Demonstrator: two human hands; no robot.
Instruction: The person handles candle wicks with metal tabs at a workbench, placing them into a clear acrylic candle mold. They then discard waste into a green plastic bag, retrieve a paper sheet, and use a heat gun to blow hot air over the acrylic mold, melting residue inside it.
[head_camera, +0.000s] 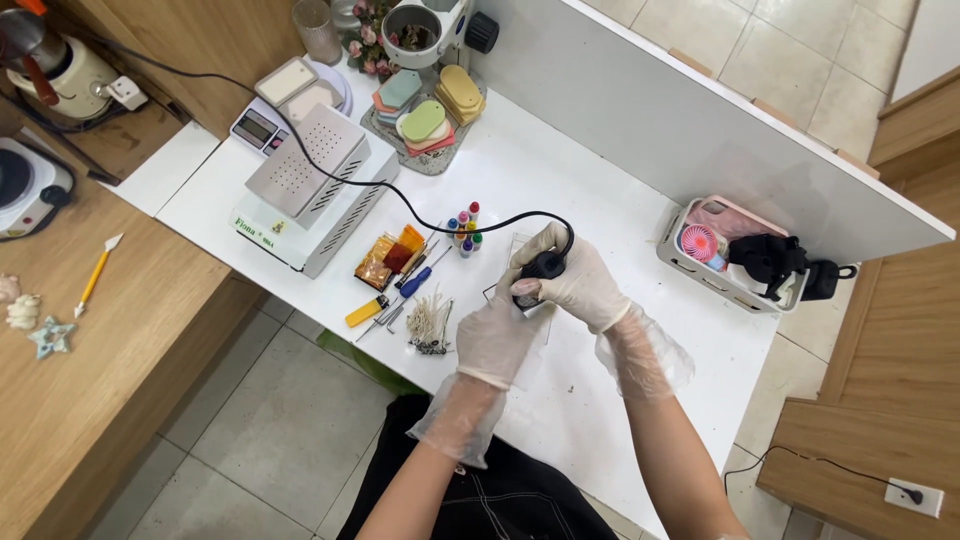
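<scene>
Both gloved hands meet over the white tabletop (600, 400): the right hand (580, 285) is wrapped around a small black corded hand tool (545, 266), while the left hand (498, 335) pinches something small beneath its tip, too hidden to identify. The work looks mid-step; what follows seems to call for steady, fine pressure. Beyond lie small coloured bottles (464, 230), a white perforated metal box (310, 185) and a pale tiled floor (770, 50).
</scene>
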